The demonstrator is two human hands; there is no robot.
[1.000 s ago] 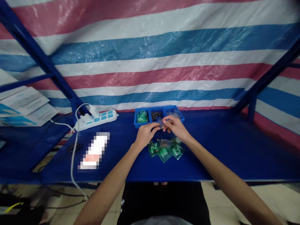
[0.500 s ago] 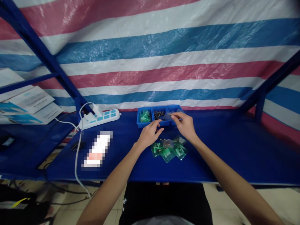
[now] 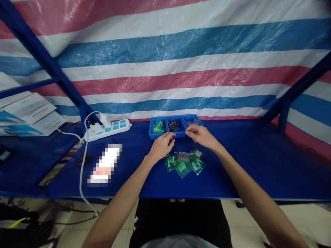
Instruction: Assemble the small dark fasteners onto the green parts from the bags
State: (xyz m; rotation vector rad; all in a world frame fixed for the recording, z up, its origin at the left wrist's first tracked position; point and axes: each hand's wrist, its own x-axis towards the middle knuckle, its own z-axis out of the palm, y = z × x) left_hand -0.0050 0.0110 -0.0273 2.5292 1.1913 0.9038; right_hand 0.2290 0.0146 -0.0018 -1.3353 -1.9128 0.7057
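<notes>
Here, at the far left, a stack of papers (image 3: 28,113) lies on a side shelf, and a white power strip (image 3: 108,129) with a plug and a white cord sits at the back of the blue table (image 3: 258,165). Nearer the front edge lies a blurred white and orange thing (image 3: 104,164). The left hand (image 3: 160,148) rests low over the table just before the blue tray (image 3: 176,126), fingers loosely curled and holding nothing that can be seen. The tray has three compartments: green packets on the left, small dark parts in the middle, clear bags on the right. Just before the hands lies a pile of small green packets (image 3: 184,162), untouched. The right hand (image 3: 203,135) hovers at the tray's right compartment, thumb and forefinger drawn together; whether they pinch anything cannot be told.
</notes>
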